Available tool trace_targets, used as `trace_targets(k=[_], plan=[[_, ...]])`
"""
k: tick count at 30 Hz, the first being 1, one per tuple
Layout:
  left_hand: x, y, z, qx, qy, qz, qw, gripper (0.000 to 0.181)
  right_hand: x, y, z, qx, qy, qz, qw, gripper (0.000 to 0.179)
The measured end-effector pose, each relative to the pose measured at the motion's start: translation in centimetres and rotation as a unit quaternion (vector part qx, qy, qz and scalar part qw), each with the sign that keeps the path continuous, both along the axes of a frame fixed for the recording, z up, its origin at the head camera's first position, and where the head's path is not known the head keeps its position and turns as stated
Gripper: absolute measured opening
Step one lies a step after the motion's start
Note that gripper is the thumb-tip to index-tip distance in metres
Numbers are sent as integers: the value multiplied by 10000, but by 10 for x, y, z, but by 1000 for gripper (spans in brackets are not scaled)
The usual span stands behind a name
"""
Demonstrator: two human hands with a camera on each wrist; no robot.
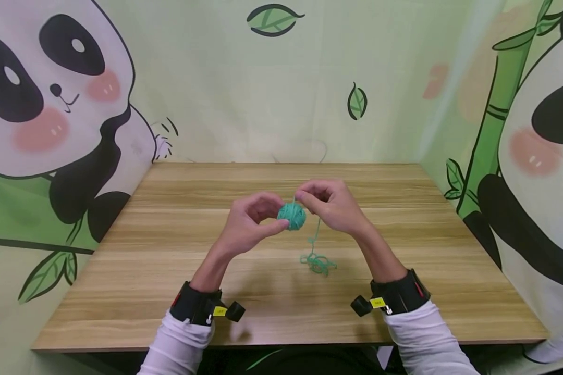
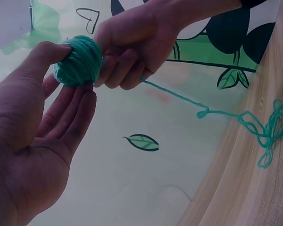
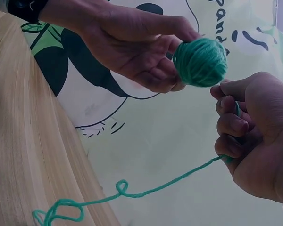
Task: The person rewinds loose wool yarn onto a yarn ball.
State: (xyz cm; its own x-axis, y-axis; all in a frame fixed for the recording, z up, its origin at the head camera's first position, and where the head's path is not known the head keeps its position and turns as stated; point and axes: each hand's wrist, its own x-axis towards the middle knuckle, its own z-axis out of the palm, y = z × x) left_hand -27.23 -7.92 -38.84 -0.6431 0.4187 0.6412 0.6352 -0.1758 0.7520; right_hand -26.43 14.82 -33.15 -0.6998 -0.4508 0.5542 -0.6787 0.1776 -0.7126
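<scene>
A small teal ball of yarn (image 1: 292, 216) is held up over the table between the thumb and fingertips of my left hand (image 1: 249, 223). Close beside it, my right hand (image 1: 332, 204) pinches the yarn strand between thumb and forefinger. In the right wrist view the strand (image 3: 172, 182) passes through the curled fingers of that hand (image 3: 262, 134) and runs down toward the table. A loose tangle of the same yarn (image 1: 318, 263) lies on the wood below; the left wrist view shows its loops (image 2: 269, 129) too.
The wooden table (image 1: 178, 302) reaches back to a wall covering (image 1: 206, 94) printed with pandas, bamboo and leaves. Black bands with small cameras sit on the left wrist (image 1: 197, 304) and right wrist (image 1: 400, 292).
</scene>
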Motion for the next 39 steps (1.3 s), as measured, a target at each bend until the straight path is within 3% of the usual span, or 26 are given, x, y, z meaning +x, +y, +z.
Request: trace_targets(k=[5, 10, 17, 20, 29, 39], plan=[[12, 1, 14, 58, -110, -79, 9999, 29, -7, 2, -6, 63, -53, -49, 10000, 15], [13, 2, 14, 106, -117, -108, 9998, 30, -11, 3, -11, 122, -248, -96, 9996, 15], [-6, -1, -3, 313, 63, -291, 9991, 30, -41, 12, -40, 155, -336, -46, 9993, 18], [-6, -1, -3, 374, 103, -240, 9990, 30, -42, 11, -44, 212, -355, -11, 9991, 19], [-6, -2, -2, 829, 14, 465, 9955, 33, -40, 4, -49, 621, -386, 254, 9970, 19], [-9, -2, -4, 1085, 212, 1167, 9870, 33, -33, -2, -46, 1060, -280, 786, 9909, 20]])
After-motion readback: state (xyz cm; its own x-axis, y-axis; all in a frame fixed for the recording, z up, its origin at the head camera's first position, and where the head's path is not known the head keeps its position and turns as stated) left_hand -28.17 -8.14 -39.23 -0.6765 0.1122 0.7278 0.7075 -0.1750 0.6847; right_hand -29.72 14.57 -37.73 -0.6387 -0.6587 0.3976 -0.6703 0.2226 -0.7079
